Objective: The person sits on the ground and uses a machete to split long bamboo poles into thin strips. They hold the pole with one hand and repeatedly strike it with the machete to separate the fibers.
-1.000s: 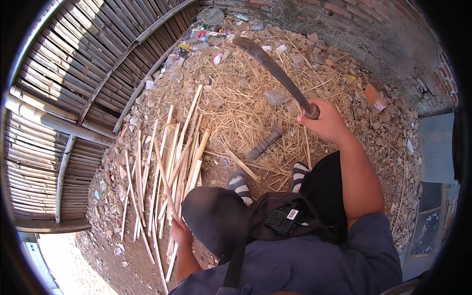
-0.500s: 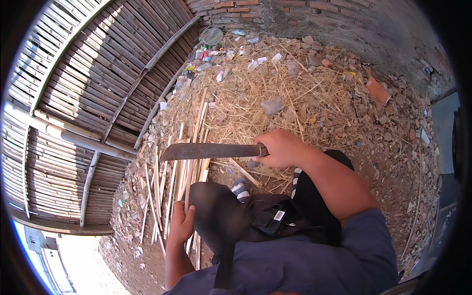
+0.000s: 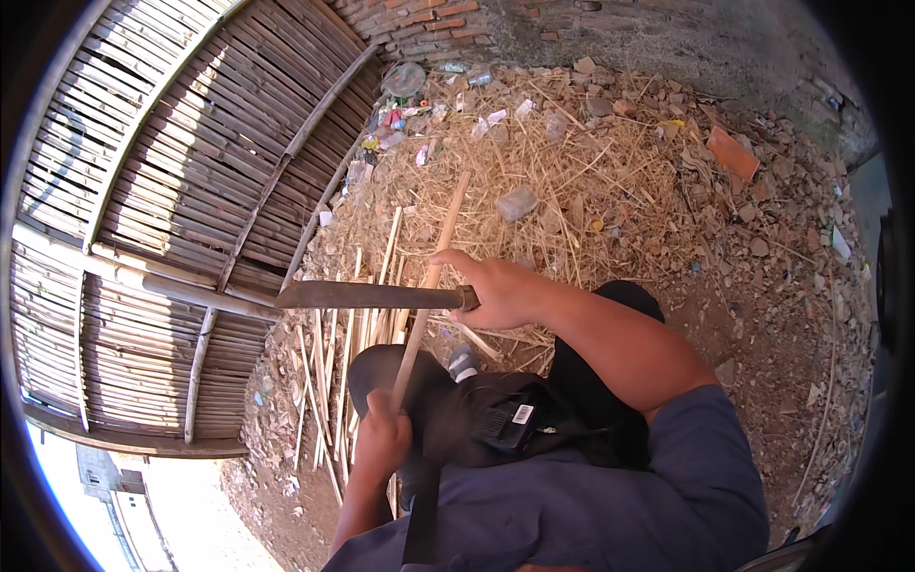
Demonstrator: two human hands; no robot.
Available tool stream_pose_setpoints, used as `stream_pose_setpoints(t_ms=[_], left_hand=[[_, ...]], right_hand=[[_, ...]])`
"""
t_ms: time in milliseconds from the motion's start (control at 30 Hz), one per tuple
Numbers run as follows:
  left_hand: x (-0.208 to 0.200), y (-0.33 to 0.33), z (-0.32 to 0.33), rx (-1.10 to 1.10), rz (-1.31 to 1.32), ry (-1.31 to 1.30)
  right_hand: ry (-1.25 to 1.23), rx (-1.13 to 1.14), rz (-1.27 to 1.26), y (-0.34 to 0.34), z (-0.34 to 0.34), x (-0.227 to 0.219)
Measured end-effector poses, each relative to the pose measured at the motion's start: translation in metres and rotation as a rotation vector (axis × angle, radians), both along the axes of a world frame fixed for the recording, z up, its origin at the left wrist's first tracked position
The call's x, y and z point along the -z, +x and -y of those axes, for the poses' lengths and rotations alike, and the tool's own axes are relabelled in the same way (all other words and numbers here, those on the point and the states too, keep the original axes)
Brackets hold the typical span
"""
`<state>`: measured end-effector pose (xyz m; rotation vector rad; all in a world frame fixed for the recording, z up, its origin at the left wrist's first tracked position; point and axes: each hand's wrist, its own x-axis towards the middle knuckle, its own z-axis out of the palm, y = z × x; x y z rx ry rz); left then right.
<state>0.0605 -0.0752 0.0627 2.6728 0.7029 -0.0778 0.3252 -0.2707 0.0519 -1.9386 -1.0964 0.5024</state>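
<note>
My right hand point(image 3: 498, 291) grips the handle of a long dark machete point(image 3: 367, 296), whose blade lies level and points left. In my left hand point(image 3: 381, 434) is the lower end of a pale bamboo strip point(image 3: 434, 272) that rises up and away, crossing just behind the blade near its handle. Several more split bamboo strips point(image 3: 334, 353) lie on the ground under the blade. My knees in black trousers and a striped sock point(image 3: 464, 360) show below my hands.
A bamboo slat fence point(image 3: 172, 210) fills the left side, with a thick pole point(image 3: 143, 281) across it. Straw, stones, plastic litter and a crushed bottle point(image 3: 519, 202) cover the ground ahead. A brick wall point(image 3: 429, 19) runs along the top.
The machete came down from a raised position at upper right to a level position pointing left. My left hand lifted one strip upright from the pile, and the view shifted.
</note>
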Motion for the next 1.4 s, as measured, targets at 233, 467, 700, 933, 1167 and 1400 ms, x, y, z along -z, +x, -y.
stream_pose_setpoints(t_ms=[233, 467, 700, 933, 1167, 1400], left_hand=[[-0.002, 0.006, 0.005, 0.281, 0.328, 0.179], [0.015, -0.063, -0.011, 0.075, 0.208, 0.24], [0.055, -0.134, -0.036, -0.131, -0.065, 0.054], [0.046, -0.122, -0.039, -0.193, -0.081, -0.095], [0.042, -0.105, -0.058, -0.152, -0.126, -0.163], [0.053, -0.101, -0.056, -0.096, -0.076, -0.101]], right_hand=[[0.086, -0.005, 0.084, 0.01, -0.004, 0.015], [0.052, 0.078, 0.123, 0.022, -0.006, 0.027], [0.17, 0.128, 0.182, 0.035, -0.007, 0.027], [-0.012, 0.271, 0.419, 0.029, -0.003, -0.002], [-0.211, -0.016, 0.509, 0.01, -0.019, 0.013], [-0.327, 0.006, 0.216, 0.051, -0.02, 0.038]])
